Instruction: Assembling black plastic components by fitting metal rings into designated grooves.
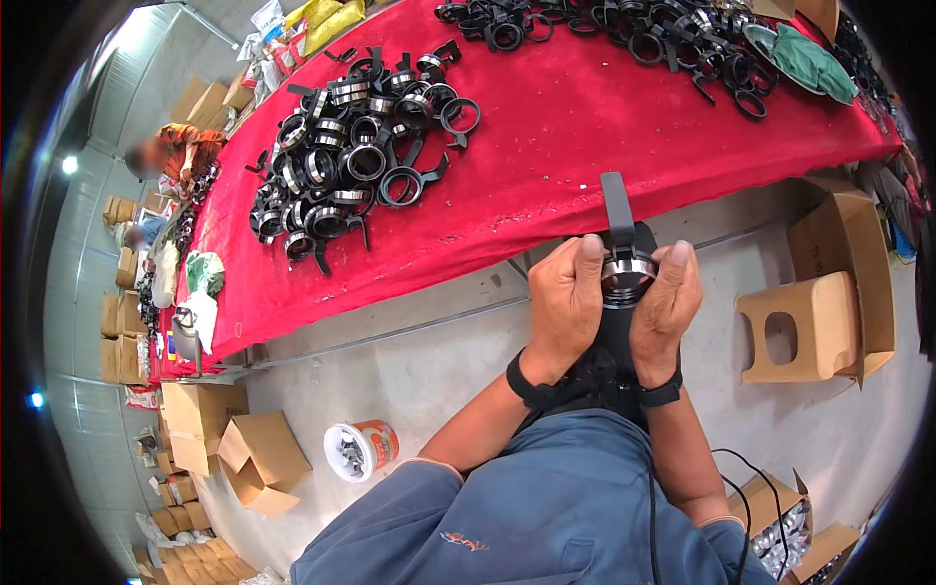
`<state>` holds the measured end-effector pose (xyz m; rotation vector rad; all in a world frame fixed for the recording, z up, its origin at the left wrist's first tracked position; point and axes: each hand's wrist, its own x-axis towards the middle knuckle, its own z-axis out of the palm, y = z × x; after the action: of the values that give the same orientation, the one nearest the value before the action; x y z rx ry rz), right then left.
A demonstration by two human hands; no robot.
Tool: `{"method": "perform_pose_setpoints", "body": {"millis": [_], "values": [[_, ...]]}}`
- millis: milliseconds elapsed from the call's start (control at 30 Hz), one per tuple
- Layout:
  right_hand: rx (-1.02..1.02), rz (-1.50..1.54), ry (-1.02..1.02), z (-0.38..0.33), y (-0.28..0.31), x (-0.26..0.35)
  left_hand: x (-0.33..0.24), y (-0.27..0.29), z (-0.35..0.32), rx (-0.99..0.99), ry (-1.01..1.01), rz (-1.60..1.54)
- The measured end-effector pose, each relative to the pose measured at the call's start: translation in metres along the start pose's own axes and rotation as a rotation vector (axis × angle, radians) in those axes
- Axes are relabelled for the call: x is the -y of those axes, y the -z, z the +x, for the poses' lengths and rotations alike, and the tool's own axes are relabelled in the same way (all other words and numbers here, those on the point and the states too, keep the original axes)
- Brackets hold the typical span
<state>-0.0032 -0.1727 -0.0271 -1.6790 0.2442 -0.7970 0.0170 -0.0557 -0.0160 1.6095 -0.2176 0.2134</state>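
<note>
Between my hands, just off the near edge of the red-covered table, is a black ring with a flat handle and a silver metal band (pixel 628 265). Its handle points up, away from me. My left hand (pixel 567 304) grips the ring's left side, thumb up. On the right side, my right hand (pixel 666 314) closes on it in the same way. A strap circles each wrist. Ahead and left on the table lies a pile of similar black rings with handles and metal bands (pixel 366 162). The fingertips under the held ring are hidden.
The red tablecloth (pixel 526 146) spans the area ahead. More black rings (pixel 645 46) and a green cloth (pixel 812 63) lie at the far right. A cardboard box (pixel 858 283) and beige stool (pixel 801 330) stand right; a white bucket (pixel 348 452) stands left. Another person (pixel 190 151) sits far left.
</note>
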Motion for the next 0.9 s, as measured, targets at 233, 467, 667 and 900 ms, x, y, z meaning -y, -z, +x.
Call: {"method": "perform_pose_setpoints", "body": {"millis": [233, 467, 667, 900], "values": [[0.082, 0.007, -0.125, 0.001, -0.003, -0.005, -0.006, 0.001, 0.007, -0.138, -0.343, 0.432], [0.071, 0.093, -0.238, 0.008, 0.003, 0.002, 0.001, -0.004, 0.003, -0.089, -0.491, 0.470], [0.004, 0.112, -0.199, 0.015, 0.007, -0.008, -0.004, -0.017, -0.001, -0.054, -0.441, 0.401], [-0.072, 0.160, -0.207, 0.030, -0.009, -0.017, -0.009, -0.012, 0.010, -0.045, -0.318, 0.323]]}}
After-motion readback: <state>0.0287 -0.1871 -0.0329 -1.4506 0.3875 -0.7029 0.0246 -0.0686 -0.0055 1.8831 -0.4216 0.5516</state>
